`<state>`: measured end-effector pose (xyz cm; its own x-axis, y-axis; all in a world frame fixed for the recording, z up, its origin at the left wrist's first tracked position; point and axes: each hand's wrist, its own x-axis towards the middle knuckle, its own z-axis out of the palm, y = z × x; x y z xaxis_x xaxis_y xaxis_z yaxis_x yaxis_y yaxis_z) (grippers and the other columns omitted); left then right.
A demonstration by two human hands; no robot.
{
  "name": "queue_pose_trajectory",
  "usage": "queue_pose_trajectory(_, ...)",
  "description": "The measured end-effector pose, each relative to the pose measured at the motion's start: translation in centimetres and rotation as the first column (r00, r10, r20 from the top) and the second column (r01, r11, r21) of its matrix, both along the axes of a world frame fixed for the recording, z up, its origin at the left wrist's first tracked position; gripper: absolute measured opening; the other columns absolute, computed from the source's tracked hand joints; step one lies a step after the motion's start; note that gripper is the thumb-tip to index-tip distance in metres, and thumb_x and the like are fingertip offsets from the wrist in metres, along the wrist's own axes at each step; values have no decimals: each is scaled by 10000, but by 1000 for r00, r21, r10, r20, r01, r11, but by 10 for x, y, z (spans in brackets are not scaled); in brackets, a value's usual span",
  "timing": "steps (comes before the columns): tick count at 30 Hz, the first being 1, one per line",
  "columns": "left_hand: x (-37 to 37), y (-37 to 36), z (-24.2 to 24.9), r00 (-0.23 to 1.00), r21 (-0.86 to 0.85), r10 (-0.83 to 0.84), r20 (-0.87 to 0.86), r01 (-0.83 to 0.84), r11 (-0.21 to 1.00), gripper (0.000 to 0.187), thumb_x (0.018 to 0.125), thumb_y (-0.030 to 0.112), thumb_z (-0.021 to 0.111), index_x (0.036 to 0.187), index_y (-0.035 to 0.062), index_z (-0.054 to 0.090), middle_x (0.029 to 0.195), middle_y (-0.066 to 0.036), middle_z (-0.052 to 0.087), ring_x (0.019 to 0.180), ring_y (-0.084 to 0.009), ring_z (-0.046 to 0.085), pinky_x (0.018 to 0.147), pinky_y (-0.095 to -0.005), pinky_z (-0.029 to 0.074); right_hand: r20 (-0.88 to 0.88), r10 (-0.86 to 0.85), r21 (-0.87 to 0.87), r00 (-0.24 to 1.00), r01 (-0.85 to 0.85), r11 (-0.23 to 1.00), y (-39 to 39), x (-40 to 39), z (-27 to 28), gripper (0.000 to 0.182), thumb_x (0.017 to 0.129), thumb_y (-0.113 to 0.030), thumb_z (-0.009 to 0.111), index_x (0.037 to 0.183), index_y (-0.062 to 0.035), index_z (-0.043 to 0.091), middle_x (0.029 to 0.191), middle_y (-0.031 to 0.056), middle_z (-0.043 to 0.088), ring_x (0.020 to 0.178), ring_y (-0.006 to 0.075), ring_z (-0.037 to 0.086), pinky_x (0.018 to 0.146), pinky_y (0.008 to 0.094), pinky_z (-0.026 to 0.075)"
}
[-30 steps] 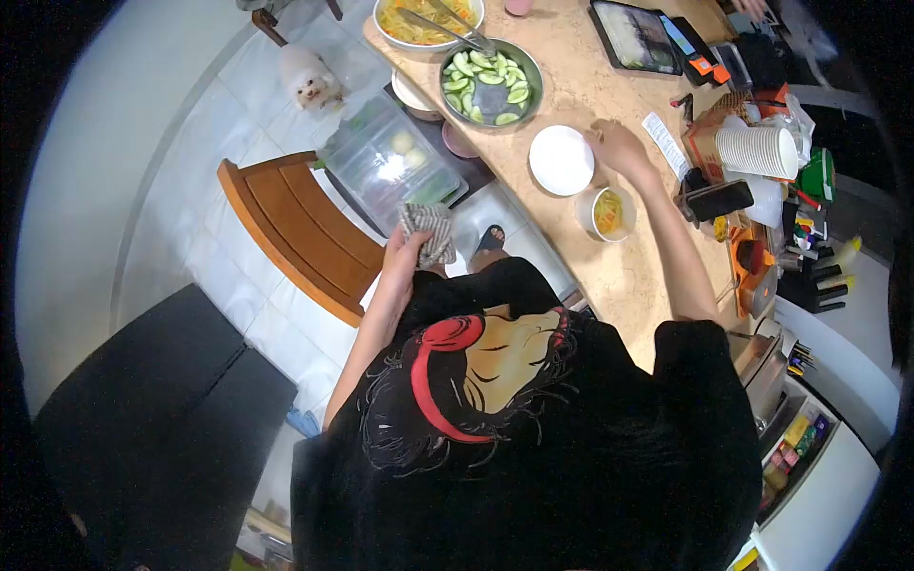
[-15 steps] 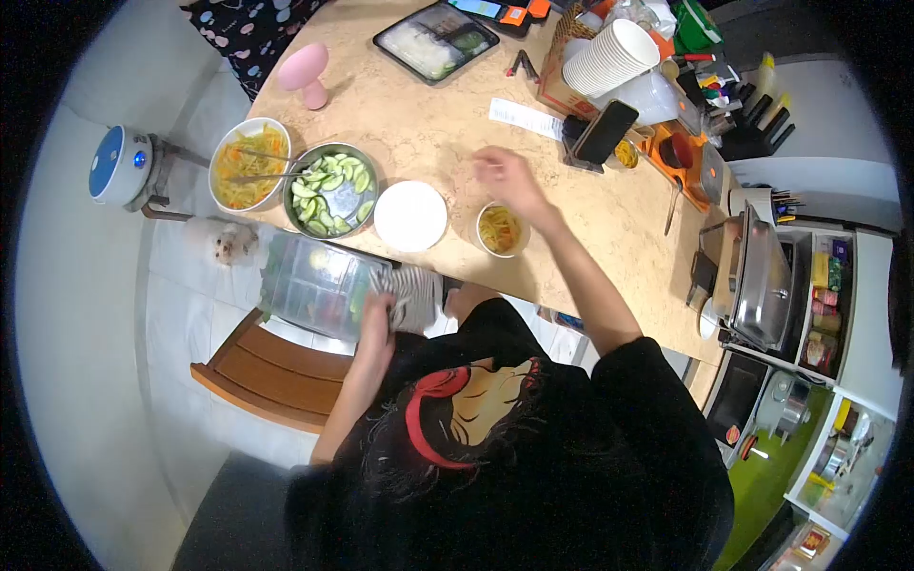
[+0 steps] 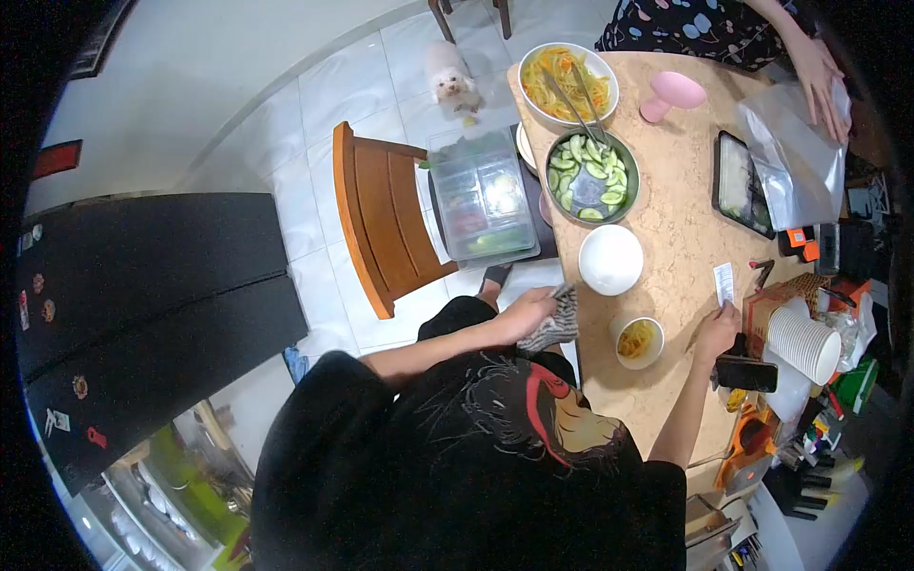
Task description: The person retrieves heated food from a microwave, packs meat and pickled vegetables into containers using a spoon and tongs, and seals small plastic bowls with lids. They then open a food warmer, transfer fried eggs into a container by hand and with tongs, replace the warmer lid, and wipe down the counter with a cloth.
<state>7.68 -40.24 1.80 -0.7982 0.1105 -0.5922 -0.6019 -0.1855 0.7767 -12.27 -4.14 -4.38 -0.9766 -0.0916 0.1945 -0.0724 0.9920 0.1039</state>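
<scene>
My left hand is closed around a grey striped cloth just off the table's edge. My right hand is at the lower end of a white paper slip, fingers together on it, beside the phone on its stand. Between my hands, a white cup holds shredded vegetables. A row beyond it has a white round bowl or plate, a metal bowl of sliced cucumber, and a white bowl of shredded vegetables with tongs.
Another person's hand rests on a clear plastic bag near a black food tray. Stacked paper cups stand at the right. A clear lidded bin, a wooden chair and a dog are left of the table.
The view has turned left. My right hand has moved from above the table to the paper slip. My left hand keeps the cloth. Another person's hand and a plastic bag now show.
</scene>
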Motion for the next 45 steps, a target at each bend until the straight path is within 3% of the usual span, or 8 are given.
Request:
queue_pose_trajectory(18, -19, -22, 48, 899, 273, 300, 318, -390, 879, 281, 704, 142, 555, 946, 3, 582, 924, -126, 624, 875, -271, 613, 839, -368, 487, -102, 300, -459, 948, -313, 832, -209, -112, 7, 298, 768, -291, 651, 864, -8, 651, 1023, 216, 599, 877, 335, 610, 818, 450, 467)
queue_pose_trajectory(22, -87, 24, 110, 958, 375, 240, 154, -282, 883, 338, 734, 160, 514, 1026, 2, 581, 983, -122, 633, 937, -268, 602, 892, -390, 467, 266, 488, -962, 831, 264, 74, -160, -5, 115, 515, 881, -486, 539, 1093, -22, 617, 1098, 111, 621, 993, 214, 571, 859, 349, 453)
queue_pose_trajectory(24, -116, 56, 117, 999, 454, 38, -10, -29, 890, 351, 743, 151, 525, 1067, 20, 565, 1011, -109, 617, 955, -248, 593, 889, -381, 465, 89, 667, -646, 739, 553, -527, -126, 54, 119, 606, 928, -554, 327, 1243, -51, 446, 1189, 53, 512, 1003, 148, 450, 815, 310, 399)
queue_pose_trajectory(28, -145, 158, 103, 455, -559, -715, -530, 447, 699, 480, 770, 51, 545, 1239, 24, 445, 1094, -91, 569, 1048, -234, 536, 926, -360, 419, 39, 293, -556, 955, 265, -788, -55, 149, 138, 615, 963, -475, 323, 1431, -95, 203, 1394, 79, 369, 1283, 208, 362, 1035, 368, 328)
queue_pose_trajectory(33, -122, 236, 107, 136, -613, -900, -415, 689, 387, 535, 777, 107, 630, 1270, 13, 443, 1165, -120, 542, 1047, -237, 538, 911, -345, 417, 229, -152, -702, 961, 55, -710, -8, 185, 118, 537, 925, -233, 529, 1386, -82, 299, 1348, 89, 413, 1251, 183, 393, 1002, 325, 354)
queue_pose_trajectory(39, -282, 225, 115, 675, -524, -577, -460, 318, 790, 227, 909, 163, 543, 1083, 25, 588, 1053, -38, 611, 862, -122, 556, 832, -253, 449, 216, -19, -796, 976, 165, -582, 43, 179, 67, 475, 821, -83, 657, 1254, -34, 467, 1294, 122, 461, 1202, 205, 443, 991, 337, 371)
queue_pose_trajectory(41, -340, 259, 127, 538, -671, -665, -518, 228, 706, 214, 909, 141, 559, 1082, 18, 580, 1003, -33, 606, 887, -113, 561, 834, -238, 440, 141, -265, -977, 954, 178, 120, 54, 172, 62, 572, 748, -106, 712, 1257, -27, 461, 1295, 168, 452, 1208, 272, 440, 1000, 384, 369)
queue_pose_trajectory(45, -422, 333, 101, 200, -737, -830, -520, 386, 555, 261, 878, 70, 589, 1130, 5, 564, 1034, -63, 591, 972, -125, 571, 841, -241, 449, 56, -260, -951, 964, 131, 279, 63, 190, 33, 532, 714, -127, 710, 1180, -11, 481, 1283, 197, 450, 1188, 377, 428, 992, 485, 349)
